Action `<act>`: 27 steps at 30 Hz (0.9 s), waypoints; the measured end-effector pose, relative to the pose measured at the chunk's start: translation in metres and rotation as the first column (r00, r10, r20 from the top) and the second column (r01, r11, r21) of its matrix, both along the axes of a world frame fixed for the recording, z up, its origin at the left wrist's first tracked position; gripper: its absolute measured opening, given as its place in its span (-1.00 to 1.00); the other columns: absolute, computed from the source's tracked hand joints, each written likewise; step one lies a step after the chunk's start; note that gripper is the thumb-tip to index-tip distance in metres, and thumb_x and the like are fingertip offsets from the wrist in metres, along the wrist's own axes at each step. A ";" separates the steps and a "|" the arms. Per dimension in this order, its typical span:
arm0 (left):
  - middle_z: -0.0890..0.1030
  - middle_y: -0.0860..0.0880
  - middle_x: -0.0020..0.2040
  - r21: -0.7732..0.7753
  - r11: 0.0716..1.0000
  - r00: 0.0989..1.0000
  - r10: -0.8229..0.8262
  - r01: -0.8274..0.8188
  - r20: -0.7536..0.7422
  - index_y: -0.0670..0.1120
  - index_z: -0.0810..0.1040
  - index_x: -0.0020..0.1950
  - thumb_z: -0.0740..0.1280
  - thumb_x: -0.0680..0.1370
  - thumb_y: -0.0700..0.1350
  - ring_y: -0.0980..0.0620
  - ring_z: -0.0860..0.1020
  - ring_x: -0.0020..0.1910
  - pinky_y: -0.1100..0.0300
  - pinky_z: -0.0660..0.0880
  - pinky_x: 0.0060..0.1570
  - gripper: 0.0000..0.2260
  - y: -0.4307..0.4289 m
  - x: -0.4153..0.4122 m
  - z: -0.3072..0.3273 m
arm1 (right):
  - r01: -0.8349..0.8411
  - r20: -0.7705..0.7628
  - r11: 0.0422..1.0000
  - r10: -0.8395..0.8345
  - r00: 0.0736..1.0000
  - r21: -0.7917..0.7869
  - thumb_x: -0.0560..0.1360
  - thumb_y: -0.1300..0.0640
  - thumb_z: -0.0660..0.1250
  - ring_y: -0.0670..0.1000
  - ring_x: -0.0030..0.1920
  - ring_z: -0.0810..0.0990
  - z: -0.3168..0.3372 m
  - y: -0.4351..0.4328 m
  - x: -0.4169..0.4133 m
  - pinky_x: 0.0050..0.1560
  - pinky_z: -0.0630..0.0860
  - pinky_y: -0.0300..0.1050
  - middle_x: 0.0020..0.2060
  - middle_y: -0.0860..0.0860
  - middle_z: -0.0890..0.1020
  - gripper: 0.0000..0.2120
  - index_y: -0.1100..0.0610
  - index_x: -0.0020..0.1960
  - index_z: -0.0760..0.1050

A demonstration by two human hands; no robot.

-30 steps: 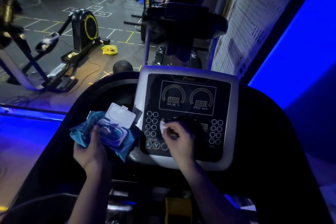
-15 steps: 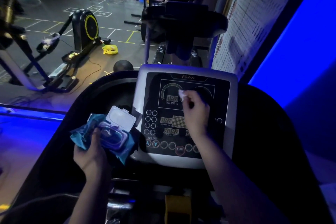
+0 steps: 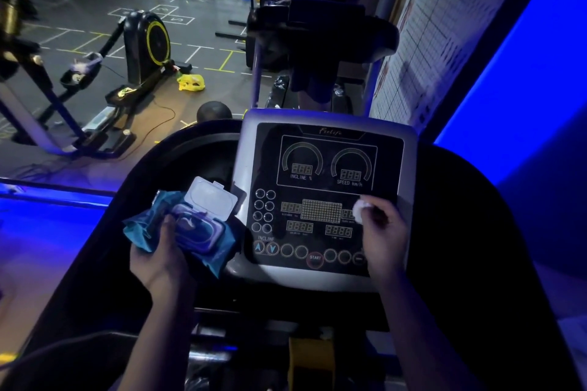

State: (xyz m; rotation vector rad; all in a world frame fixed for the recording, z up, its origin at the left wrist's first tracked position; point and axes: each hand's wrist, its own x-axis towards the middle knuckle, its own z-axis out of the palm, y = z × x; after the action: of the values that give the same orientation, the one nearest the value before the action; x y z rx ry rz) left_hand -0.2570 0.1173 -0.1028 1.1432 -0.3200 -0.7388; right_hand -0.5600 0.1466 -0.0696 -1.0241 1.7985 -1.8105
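Two hands work: right hand (image 3: 382, 233) pinches wipe (image 3: 360, 210) against console (image 3: 324, 200); left hand (image 3: 160, 255) grips wipes pack (image 3: 190, 225).

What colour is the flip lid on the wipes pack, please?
Head view: translucent white plastic flip lid.

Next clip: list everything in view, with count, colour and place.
console: 1, grey rim, black face, centre
start button: 1, red, console's bottom row
wipe: 1, white, console's right side
wipes pack: 1, blue, lid open, left of console
cross trainer: 1, black with yellow ring, floor upper left
bag: 1, yellow, floor beside cross trainer
ball: 1, dark, floor behind console
person: 1, dark clothes, machine ahead
left hand: 1, grips wipes pack
right hand: 1, pinches wipe
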 end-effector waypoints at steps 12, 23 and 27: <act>0.73 0.09 -0.02 -0.001 0.999 0.999 0.039 -0.039 0.008 -0.17 0.61 0.28 0.49 0.61 -0.21 0.20 0.70 -0.10 0.23 0.64 0.08 -0.75 0.000 -0.006 -0.002 | -0.072 -0.545 0.994 0.105 0.832 0.081 0.41 0.34 0.48 0.03 -0.17 0.62 0.010 -0.044 0.052 -0.14 0.40 -0.39 -0.07 0.08 0.61 -0.77 0.13 0.01 0.72; 0.68 0.07 0.06 -0.015 0.985 0.985 0.173 -0.173 -0.006 -0.24 0.58 0.36 0.50 0.61 -0.19 0.26 0.68 -0.12 0.26 0.63 0.09 -0.65 0.013 0.003 -0.012 | -0.396 0.066 0.905 0.390 0.918 0.159 0.38 0.42 0.44 -0.15 -0.24 0.65 -0.021 0.028 0.085 -0.20 0.50 -0.32 -0.22 -0.04 0.70 -0.75 0.08 -0.17 0.69; 0.70 0.04 0.07 0.018 0.984 0.984 0.178 -0.178 -0.010 -0.17 0.60 0.30 0.52 0.58 -0.16 0.18 0.68 -0.05 0.14 0.64 0.16 -0.68 0.018 -0.004 -0.012 | -0.321 0.199 0.939 0.293 0.935 0.125 0.47 0.42 0.36 -0.07 -0.30 0.63 -0.009 0.015 0.054 -0.25 0.51 -0.27 -0.31 0.03 0.70 -0.74 0.08 -0.11 0.67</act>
State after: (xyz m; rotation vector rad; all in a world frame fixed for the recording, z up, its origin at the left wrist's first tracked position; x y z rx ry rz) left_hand -0.2606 0.1350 -0.1143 1.1667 -0.1992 -0.5909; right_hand -0.5060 0.1620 -0.0785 -0.9872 1.5465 -1.4961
